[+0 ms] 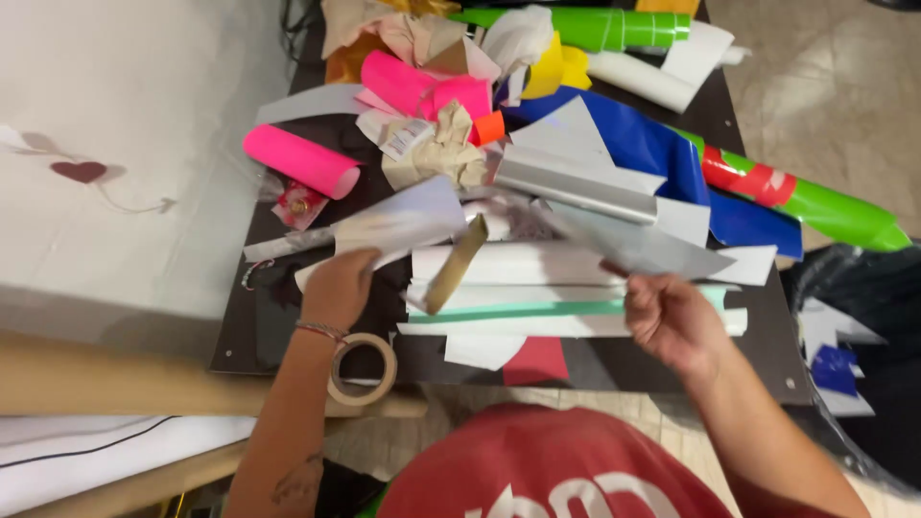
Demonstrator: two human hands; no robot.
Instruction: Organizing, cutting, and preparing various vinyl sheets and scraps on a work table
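Note:
My left hand (338, 288) grips the lower edge of a pale, blurred sheet of paper (408, 219) above the dark table (758, 336). A roll of beige tape (363, 369) hangs around my left wrist. My right hand (672, 318) pinches a grey sheet (638, 242) that stretches up and left over the pile. Between the hands lie white sheets (518, 264), a mint green strip (523, 310) and a tilted brown cardboard tube (456, 264).
Rolls and scraps crowd the table's far half: a pink roll (299, 160), blue sheet (643, 144), green roll with red marks (815, 203), another green roll (595, 27), crumpled paper (436, 149). A black bag (854, 355) of scraps stands right. A white surface (125, 144) lies left.

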